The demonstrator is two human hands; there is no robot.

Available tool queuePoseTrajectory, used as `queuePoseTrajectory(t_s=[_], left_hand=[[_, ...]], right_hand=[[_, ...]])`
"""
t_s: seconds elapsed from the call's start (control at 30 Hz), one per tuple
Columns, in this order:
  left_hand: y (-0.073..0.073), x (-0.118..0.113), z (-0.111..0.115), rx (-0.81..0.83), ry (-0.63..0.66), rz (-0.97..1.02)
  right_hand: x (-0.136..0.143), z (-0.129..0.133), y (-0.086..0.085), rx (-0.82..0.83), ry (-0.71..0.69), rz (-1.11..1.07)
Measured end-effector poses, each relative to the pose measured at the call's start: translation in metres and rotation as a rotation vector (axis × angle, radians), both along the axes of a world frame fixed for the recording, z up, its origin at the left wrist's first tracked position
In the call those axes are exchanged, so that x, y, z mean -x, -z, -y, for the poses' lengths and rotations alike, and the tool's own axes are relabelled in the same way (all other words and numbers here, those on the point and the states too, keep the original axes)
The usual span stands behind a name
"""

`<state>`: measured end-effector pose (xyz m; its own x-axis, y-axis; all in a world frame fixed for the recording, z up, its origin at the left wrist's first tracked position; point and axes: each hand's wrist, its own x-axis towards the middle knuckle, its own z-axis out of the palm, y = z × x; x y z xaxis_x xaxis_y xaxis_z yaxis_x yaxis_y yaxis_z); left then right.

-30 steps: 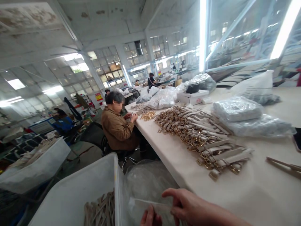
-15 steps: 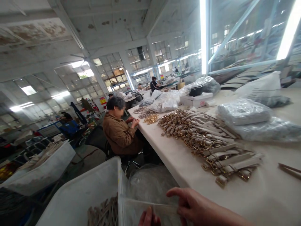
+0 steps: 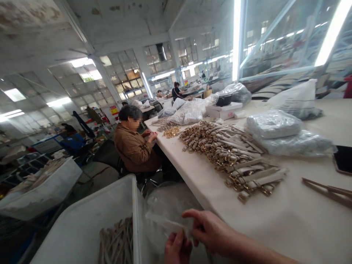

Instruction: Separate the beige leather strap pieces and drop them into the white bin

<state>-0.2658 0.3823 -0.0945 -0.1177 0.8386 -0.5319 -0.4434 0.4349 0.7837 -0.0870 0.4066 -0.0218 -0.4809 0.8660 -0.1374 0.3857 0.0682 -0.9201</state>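
A clear plastic bag (image 3: 167, 200) hangs between the white bin and the table edge. My left hand (image 3: 178, 246) is closed, its thumb and fingers pinching the bag's rim. Just right of it, my right hand (image 3: 206, 230) points its index finger out to the left, while the thumb and other fingers close on the rim. The fingertips of both hands almost meet. Whether anything small lies inside the bag is not clear. Beyond my right hand, beige straps with gold buckles (image 3: 228, 157) are piled on the table (image 3: 275, 227).
Left of the bag stands a white bin (image 3: 90, 201) with loose beige straps (image 3: 118, 240). Scissors (image 3: 327, 189), a dark phone-like slab (image 3: 343, 159) and wrapped plastic packs (image 3: 275, 124) lie on the table. A seated co-worker (image 3: 134, 146) handles something small near gold pieces (image 3: 171, 132).
My two hands have come closer together along the bag's rim, which now slants. The view has shifted, bringing the scissors and the dark slab further into sight.
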Motion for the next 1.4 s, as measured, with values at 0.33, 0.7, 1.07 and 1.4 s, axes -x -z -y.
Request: queuePoseTrajectory(t_s=[0.33,0.7,1.07,1.4], left_hand=[[-0.04,-0.007,0.019,-0.119,-0.147,0.263],[-0.042,-0.002,0.023,-0.17,-0.138,0.273],[-0.054,0.01,0.016,-0.166,-0.16,0.223],[-0.056,0.002,0.029,-0.117,-0.011,0.358]], right_hand=[[-0.01,0.001,-0.026,0.023,-0.101,-0.006],[-0.013,0.002,-0.034,0.022,-0.063,-0.048],[-0.024,0.001,-0.047,0.05,-0.115,-0.082],[-0.025,0.008,-0.053,-0.266,-0.488,-0.227]])
